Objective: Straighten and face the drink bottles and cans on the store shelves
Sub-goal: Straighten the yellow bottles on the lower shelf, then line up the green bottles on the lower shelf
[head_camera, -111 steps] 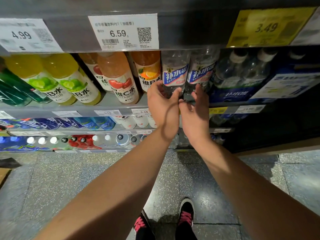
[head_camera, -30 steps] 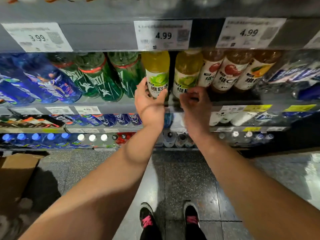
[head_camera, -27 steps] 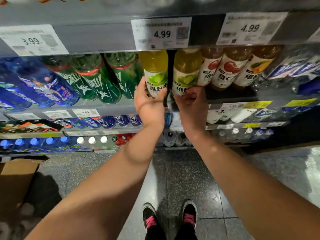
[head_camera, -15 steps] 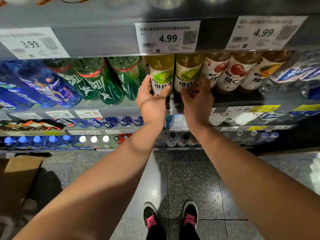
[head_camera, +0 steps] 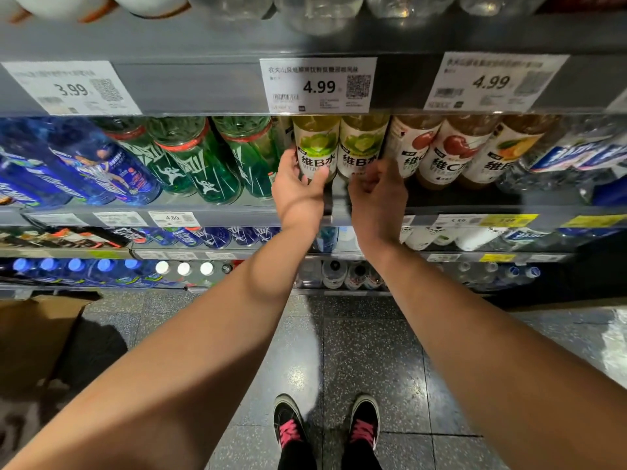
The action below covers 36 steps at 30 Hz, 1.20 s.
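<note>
Two yellow-green lime drink bottles stand side by side on the middle shelf [head_camera: 475, 212], labels facing me. My left hand [head_camera: 297, 188] grips the base of the left lime bottle [head_camera: 315, 144]. My right hand [head_camera: 378, 191] curls around the base of the right lime bottle [head_camera: 363, 144]; its lower part is hidden by my fingers. To their right stand cherry drink bottles [head_camera: 448, 150] and an orange one [head_camera: 498, 154]. Green bottles [head_camera: 200, 161] and blue bottles [head_camera: 84, 164] fill the shelf to the left.
Price tags [head_camera: 319, 84] run along the upper shelf edge. Clear bottles [head_camera: 573, 154] sit at the far right. Lower shelves hold more bottles [head_camera: 183, 268]. A cardboard box [head_camera: 37, 337] lies on the floor at left. My shoes [head_camera: 325, 425] stand on speckled tiles.
The two lime bottles have been pushed closer together and stand straighter, labels forward. Both hands stayed at their bases. The view has tilted slightly upward.
</note>
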Each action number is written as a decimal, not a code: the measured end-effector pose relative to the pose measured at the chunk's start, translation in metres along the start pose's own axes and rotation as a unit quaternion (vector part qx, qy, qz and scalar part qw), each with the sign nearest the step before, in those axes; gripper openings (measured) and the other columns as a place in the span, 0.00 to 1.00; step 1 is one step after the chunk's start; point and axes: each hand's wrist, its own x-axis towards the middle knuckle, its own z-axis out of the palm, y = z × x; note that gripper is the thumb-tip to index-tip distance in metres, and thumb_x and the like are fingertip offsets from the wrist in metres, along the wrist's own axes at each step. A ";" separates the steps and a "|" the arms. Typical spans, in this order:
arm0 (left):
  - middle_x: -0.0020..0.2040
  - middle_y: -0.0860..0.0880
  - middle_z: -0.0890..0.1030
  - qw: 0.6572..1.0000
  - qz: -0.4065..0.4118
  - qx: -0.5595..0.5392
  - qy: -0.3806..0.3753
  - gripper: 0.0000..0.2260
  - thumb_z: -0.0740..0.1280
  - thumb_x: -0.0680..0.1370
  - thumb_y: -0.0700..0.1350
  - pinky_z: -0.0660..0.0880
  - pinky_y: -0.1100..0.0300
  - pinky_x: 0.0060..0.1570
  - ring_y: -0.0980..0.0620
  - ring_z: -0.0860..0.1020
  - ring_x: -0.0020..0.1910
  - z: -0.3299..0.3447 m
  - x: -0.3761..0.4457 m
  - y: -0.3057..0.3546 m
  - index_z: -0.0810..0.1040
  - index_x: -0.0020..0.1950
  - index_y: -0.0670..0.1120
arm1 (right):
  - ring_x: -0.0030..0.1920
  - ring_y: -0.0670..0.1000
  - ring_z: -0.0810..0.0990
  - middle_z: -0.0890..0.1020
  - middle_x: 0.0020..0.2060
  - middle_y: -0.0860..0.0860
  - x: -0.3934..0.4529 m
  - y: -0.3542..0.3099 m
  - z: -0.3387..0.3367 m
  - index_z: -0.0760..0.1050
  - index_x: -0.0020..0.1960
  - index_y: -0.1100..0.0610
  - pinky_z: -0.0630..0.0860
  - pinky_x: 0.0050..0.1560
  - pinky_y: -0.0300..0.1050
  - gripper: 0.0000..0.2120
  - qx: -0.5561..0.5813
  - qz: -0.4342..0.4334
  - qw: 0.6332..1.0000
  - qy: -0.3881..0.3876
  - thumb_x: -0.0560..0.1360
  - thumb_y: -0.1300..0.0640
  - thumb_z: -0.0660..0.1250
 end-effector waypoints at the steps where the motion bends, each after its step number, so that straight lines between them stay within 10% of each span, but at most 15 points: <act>1: 0.62 0.55 0.77 1.000 -0.011 -0.004 -0.007 0.27 0.74 0.75 0.36 0.72 0.62 0.66 0.62 0.75 0.60 -0.003 -0.005 0.003 0.70 0.72 0.40 | 0.45 0.55 0.80 0.80 0.47 0.58 -0.004 0.000 -0.001 0.73 0.54 0.63 0.79 0.47 0.53 0.08 -0.004 0.003 1.000 -0.003 0.76 0.63 0.69; 9: 0.58 0.48 0.81 0.993 0.063 0.070 0.070 0.20 0.76 0.74 0.43 0.73 0.69 0.57 0.54 0.79 0.54 -0.050 -0.047 0.014 0.77 0.65 0.44 | 0.47 0.57 0.81 0.81 0.49 0.58 -0.039 -0.020 -0.004 0.74 0.56 0.61 0.78 0.50 0.58 0.09 0.014 0.033 0.997 -0.067 0.77 0.61 0.67; 13: 0.59 0.47 0.81 0.984 0.070 0.119 0.116 0.17 0.75 0.76 0.44 0.74 0.64 0.60 0.52 0.79 0.56 -0.084 -0.053 0.016 0.77 0.63 0.44 | 0.44 0.54 0.77 0.79 0.45 0.57 -0.055 -0.042 0.000 0.72 0.50 0.58 0.72 0.41 0.38 0.10 0.047 0.018 0.995 -0.092 0.72 0.54 0.65; 18: 0.57 0.46 0.80 0.978 0.056 0.124 0.160 0.16 0.74 0.76 0.43 0.64 0.81 0.47 0.56 0.75 0.48 -0.118 -0.050 0.014 0.77 0.62 0.42 | 0.48 0.52 0.78 0.80 0.49 0.56 -0.064 -0.052 0.010 0.73 0.54 0.58 0.68 0.42 0.34 0.08 0.052 0.033 0.989 -0.135 0.77 0.57 0.69; 22: 0.58 0.45 0.79 0.977 0.038 0.130 0.164 0.17 0.74 0.76 0.43 0.66 0.80 0.46 0.63 0.75 0.44 -0.136 -0.039 0.011 0.76 0.63 0.42 | 0.51 0.54 0.80 0.81 0.52 0.58 -0.068 -0.058 0.028 0.73 0.58 0.60 0.66 0.42 0.36 0.11 0.035 0.025 0.989 -0.139 0.77 0.58 0.68; 29: 0.59 0.46 0.77 0.979 0.027 0.142 0.145 0.26 0.76 0.74 0.47 0.72 0.58 0.57 0.49 0.76 0.56 -0.148 0.001 0.005 0.71 0.69 0.45 | 0.57 0.57 0.79 0.80 0.57 0.58 -0.054 -0.071 0.071 0.72 0.64 0.63 0.76 0.57 0.52 0.21 -0.052 -0.068 0.993 -0.084 0.78 0.49 0.68; 36: 0.57 0.48 0.76 0.981 0.029 0.088 0.170 0.32 0.82 0.67 0.47 0.70 0.62 0.55 0.52 0.75 0.53 -0.137 0.020 0.005 0.72 0.66 0.46 | 0.66 0.57 0.76 0.77 0.66 0.59 -0.042 -0.074 0.112 0.66 0.72 0.63 0.73 0.65 0.52 0.39 -0.064 -0.045 0.996 -0.043 0.68 0.49 0.78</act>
